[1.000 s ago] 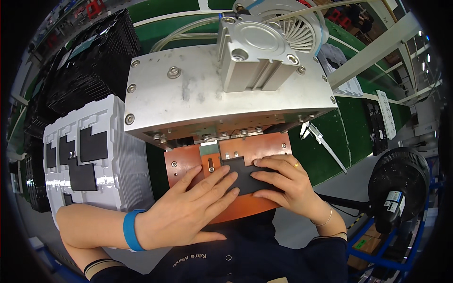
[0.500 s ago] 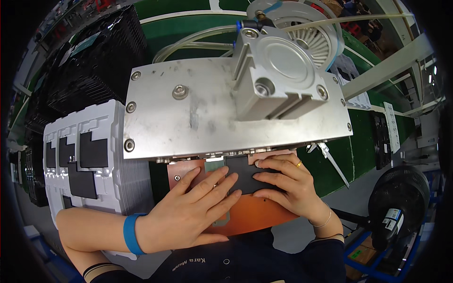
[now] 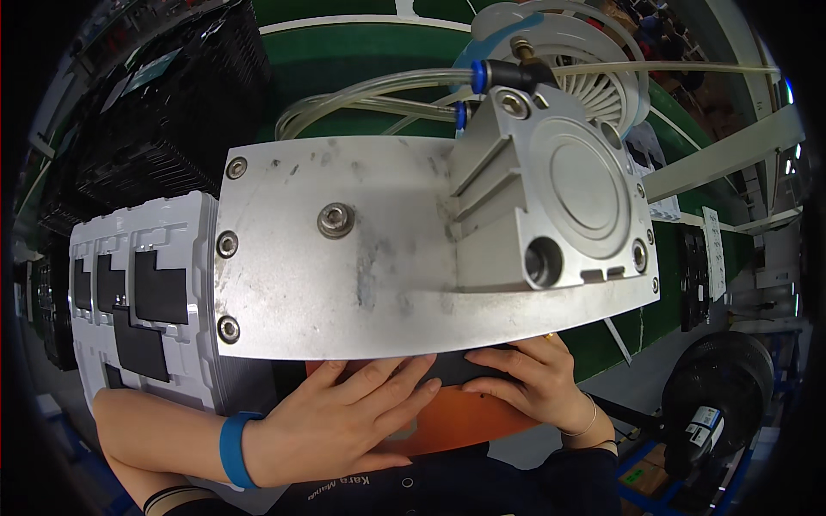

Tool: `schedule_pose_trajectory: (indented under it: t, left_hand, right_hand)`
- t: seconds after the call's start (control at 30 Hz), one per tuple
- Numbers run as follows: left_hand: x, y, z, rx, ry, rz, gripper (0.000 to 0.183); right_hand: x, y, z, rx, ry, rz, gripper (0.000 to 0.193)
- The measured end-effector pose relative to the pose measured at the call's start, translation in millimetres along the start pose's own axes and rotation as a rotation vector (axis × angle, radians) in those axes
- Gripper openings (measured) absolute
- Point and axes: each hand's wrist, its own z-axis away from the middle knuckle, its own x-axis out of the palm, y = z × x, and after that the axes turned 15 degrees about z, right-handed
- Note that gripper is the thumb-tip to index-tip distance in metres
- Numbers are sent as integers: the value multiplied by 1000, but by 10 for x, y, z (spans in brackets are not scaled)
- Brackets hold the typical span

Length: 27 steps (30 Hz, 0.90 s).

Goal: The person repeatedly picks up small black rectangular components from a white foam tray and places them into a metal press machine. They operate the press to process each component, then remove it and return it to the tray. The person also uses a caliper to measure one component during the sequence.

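Observation:
A dark grey flat piece (image 3: 454,368) lies on an orange base plate (image 3: 490,414), its far part hidden under the large silver metal block (image 3: 396,249). My left hand (image 3: 340,421) stretches flat across the base plate, fingers spread, their tips at the block's near edge and beside the dark piece. At the piece's right side is my right hand (image 3: 538,383), fingers extended and thumb apart, fingertips touching it. The block hides some of the right fingertips. Neither hand is closed round anything I can see.
White moulded trays (image 3: 202,301) stacked on the left hold black L-shaped pieces (image 3: 161,288). Behind them stand black crates (image 3: 172,112). A silver air cylinder (image 3: 559,189) with clear hoses (image 3: 379,86) tops the block. A black fan (image 3: 718,387) stands at the right.
The silver block looks larger and reaches lower in the view, covering more of the dark piece and of my fingers. Both hands keep nearly the same places.

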Motion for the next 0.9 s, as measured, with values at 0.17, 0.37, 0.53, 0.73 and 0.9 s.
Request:
schedule_pose_trajectory:
  t: [0.17, 0.37, 0.53, 0.73, 0.9]
  left_hand:
    - [-17, 6, -1, -3, -8, 5, 78]
    - [-9, 11, 9, -13, -2, 36, 77]
    - [-35, 16, -19, -3, -3, -9, 77]
    - [-27, 15, -13, 1, 15, -23, 76]
    - [-33, 21, -11, -8, 5, 1, 75]
  right_hand:
    - [-39, -23, 25, 56, -61, 21, 41]
    - [-7, -11, 10, 24, -12, 2, 37]
    - [-4, -9, -7, 25, 12, -12, 36]
    - [-13, -3, -5, 42, -24, -36, 35]
    - [-31, -22, -9, 65, -54, -55, 34]
